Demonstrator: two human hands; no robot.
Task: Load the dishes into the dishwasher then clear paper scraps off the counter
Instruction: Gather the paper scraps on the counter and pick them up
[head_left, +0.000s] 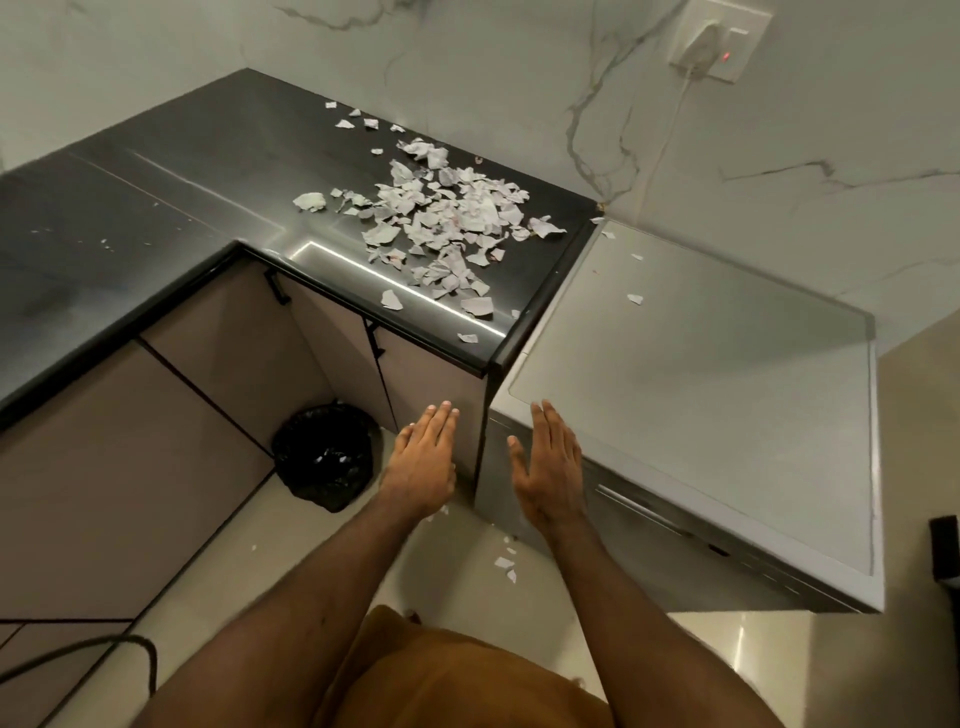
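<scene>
Left hand: my left hand (423, 460) is out flat, fingers straight and together, palm down, holding nothing; it hangs in front of the beige cabinet end (436, 384).
Right hand: my right hand (550, 467) is spread flat too, empty, thumb apart, over the front top edge of the dishwasher (701, 395).
Floor: pale glossy tile (753, 654) with a few torn white bits (505, 564) lying between my forearms.
Bin: round bin lined with a crinkled black bag (324, 457), standing in the cabinet corner, left of my left hand.
Dishwasher: boxy, smooth matte grey top, door shut, long bar handle (644, 506) across its front; stands just right of the counter end, a little lower. Three or four scraps (635, 298) lie on its top.
Counter: dark, polished L-shaped slab (156, 208) with a bright glare streak near the front edge.
Paper scraps: ragged, crumpled white pieces (441, 218) heaped on the counter's right part, the spread running long from front edge towards the back wall; strays reach both ends.
Wall: white marble with grey veins (597, 135); socket with a plugged-in adapter (701, 44), red light on, cord hanging down.
</scene>
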